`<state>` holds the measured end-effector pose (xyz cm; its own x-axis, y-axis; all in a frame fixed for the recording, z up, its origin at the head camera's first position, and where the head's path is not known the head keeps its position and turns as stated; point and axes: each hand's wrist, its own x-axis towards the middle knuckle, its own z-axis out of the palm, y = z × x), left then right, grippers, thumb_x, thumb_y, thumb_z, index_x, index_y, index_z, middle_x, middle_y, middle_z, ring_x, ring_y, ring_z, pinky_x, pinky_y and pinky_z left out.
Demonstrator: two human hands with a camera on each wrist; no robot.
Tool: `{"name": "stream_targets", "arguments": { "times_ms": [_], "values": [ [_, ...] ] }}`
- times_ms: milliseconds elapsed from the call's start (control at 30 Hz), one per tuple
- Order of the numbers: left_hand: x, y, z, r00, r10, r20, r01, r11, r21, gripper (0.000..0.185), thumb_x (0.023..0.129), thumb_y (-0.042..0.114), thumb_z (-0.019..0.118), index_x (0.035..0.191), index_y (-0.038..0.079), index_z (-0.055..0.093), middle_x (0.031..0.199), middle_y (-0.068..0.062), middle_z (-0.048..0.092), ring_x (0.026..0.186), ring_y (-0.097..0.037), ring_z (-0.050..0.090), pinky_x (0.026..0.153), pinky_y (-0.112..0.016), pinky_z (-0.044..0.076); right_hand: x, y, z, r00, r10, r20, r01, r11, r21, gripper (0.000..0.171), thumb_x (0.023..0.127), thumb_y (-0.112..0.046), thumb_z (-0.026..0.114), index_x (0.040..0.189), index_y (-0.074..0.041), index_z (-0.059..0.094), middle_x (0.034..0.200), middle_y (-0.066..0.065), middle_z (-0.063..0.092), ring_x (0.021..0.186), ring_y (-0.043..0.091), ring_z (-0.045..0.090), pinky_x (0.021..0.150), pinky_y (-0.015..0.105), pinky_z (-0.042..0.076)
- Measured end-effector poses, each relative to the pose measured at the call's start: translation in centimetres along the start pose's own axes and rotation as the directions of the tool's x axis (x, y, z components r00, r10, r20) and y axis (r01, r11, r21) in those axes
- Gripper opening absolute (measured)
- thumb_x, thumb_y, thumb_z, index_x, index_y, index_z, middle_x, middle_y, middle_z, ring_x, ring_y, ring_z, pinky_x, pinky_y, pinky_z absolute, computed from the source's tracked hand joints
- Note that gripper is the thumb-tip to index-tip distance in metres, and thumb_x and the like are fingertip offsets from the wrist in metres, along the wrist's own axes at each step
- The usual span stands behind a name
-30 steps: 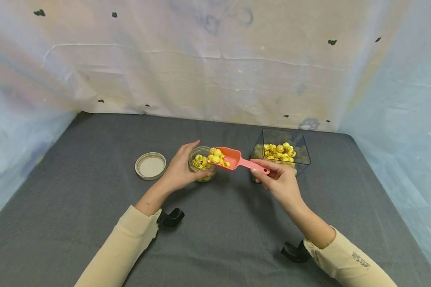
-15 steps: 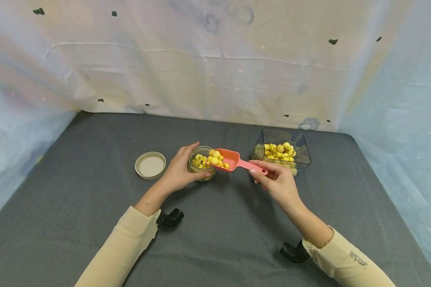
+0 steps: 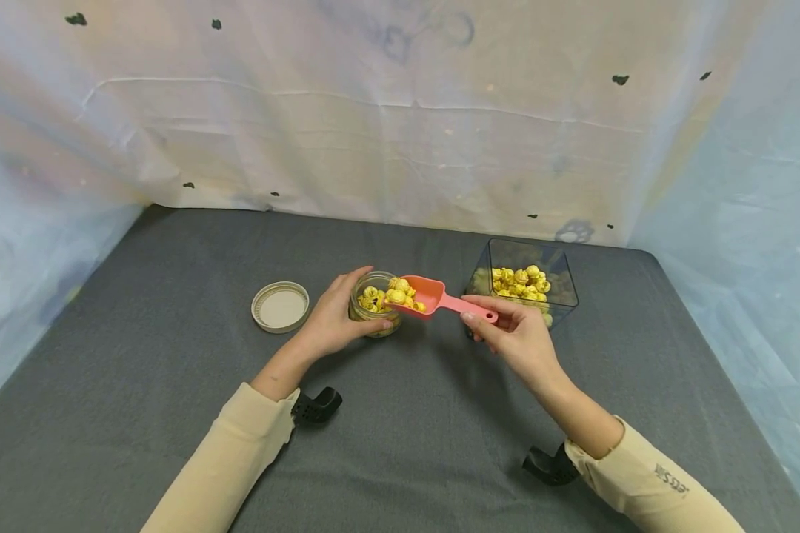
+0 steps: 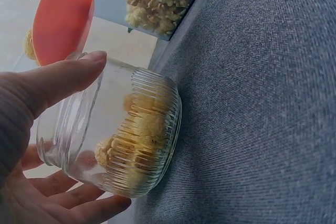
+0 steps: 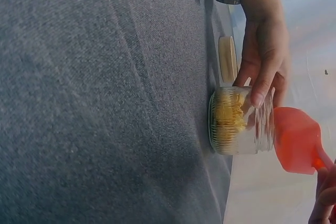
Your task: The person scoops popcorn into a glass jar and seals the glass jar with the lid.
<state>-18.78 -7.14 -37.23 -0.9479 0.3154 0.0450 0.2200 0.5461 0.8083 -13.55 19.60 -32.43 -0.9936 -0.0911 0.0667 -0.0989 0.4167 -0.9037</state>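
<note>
My left hand (image 3: 336,314) grips a clear glass jar (image 4: 113,124) from its left side, thumb in front and fingers behind. Ribbed glass rings the jar's lower part, and yellow popcorn (image 5: 229,115) lies inside. The jar stands upright on the cloth. Between thumb and fingers, my right hand (image 3: 516,333) pinches the handle of a coral-red scoop (image 3: 427,296). Several popcorn pieces (image 3: 400,292) sit at the scoop's front end, which is over the right side of the jar's mouth. In the left wrist view the scoop (image 4: 63,19) hides most of its load.
A clear square container (image 3: 563,277) with more popcorn stands behind my right hand. Left of the jar a round lid (image 3: 280,307) lies flat. Grey cloth (image 3: 400,444) covers the table, and a pale curtain (image 3: 387,148) hangs behind it.
Over the last second the scoop has shifted very slightly left, its tip a little further over the jar's mouth. The left hand and jar have hardly moved.
</note>
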Motion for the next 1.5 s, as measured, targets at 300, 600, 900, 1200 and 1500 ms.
{"name": "stream_targets", "arguments": {
  "times_ms": [300,600,900,1200,1500],
  "values": [
    [-0.1,0.0,-0.1,1.0,-0.003,-0.004,0.003,1.0,-0.006,0.093,0.075,0.028,0.083,0.149,0.009,0.031,0.142,-0.021,0.039,0.132,-0.038,0.039,0.107,-0.057,0.033,0.4,-0.8,-0.3,1.0,0.009,0.026,-0.007,0.997,-0.081,0.032,0.089,-0.028,0.07,0.117,-0.013,0.07,0.077,0.013,0.065,0.059,0.018,0.056,0.048,0.027,0.042],
    [0.0,-0.1,-0.1,1.0,-0.022,0.007,0.022,0.999,-0.024,0.092,0.076,0.03,0.082,0.15,0.011,0.03,0.143,-0.02,0.039,0.132,-0.037,0.039,0.107,-0.057,0.032,1.1,-2.0,-0.8,0.995,-0.044,0.084,0.052,0.994,-0.091,0.029,0.088,-0.022,0.071,0.115,-0.011,0.07,0.076,0.009,0.064,0.068,0.031,0.06,0.056,0.026,0.047],
    [-0.1,-0.2,-0.1,1.0,-0.009,0.004,0.009,1.0,-0.021,0.092,0.076,0.029,0.082,0.15,0.01,0.03,0.144,-0.021,0.037,0.132,-0.039,0.038,0.106,-0.058,0.032,1.8,-3.0,-0.9,0.994,-0.066,0.087,0.077,0.988,-0.131,0.028,0.088,-0.023,0.071,0.113,-0.008,0.071,0.083,0.008,0.065,0.066,0.017,0.059,0.056,0.026,0.049],
    [-0.1,-0.3,-0.1,1.0,-0.001,0.002,0.001,1.0,-0.026,0.091,0.077,0.029,0.082,0.15,0.01,0.031,0.143,-0.021,0.038,0.131,-0.038,0.04,0.106,-0.058,0.033,2.4,-3.8,-0.9,0.989,-0.088,0.117,0.103,0.986,-0.133,0.028,0.089,-0.022,0.07,0.111,-0.007,0.072,0.077,0.008,0.063,0.059,0.015,0.053,0.051,0.024,0.042],
    [-0.2,-0.2,-0.2,1.0,-0.006,0.005,0.006,1.0,-0.026,0.091,0.076,0.03,0.082,0.15,0.011,0.031,0.143,-0.021,0.038,0.131,-0.038,0.041,0.105,-0.058,0.035,3.1,-4.9,-0.8,0.989,-0.078,0.127,0.1,0.978,-0.181,0.028,0.088,-0.026,0.071,0.11,-0.009,0.072,0.076,0.004,0.062,0.058,0.011,0.047,0.052,0.024,0.039]
  ]
}}
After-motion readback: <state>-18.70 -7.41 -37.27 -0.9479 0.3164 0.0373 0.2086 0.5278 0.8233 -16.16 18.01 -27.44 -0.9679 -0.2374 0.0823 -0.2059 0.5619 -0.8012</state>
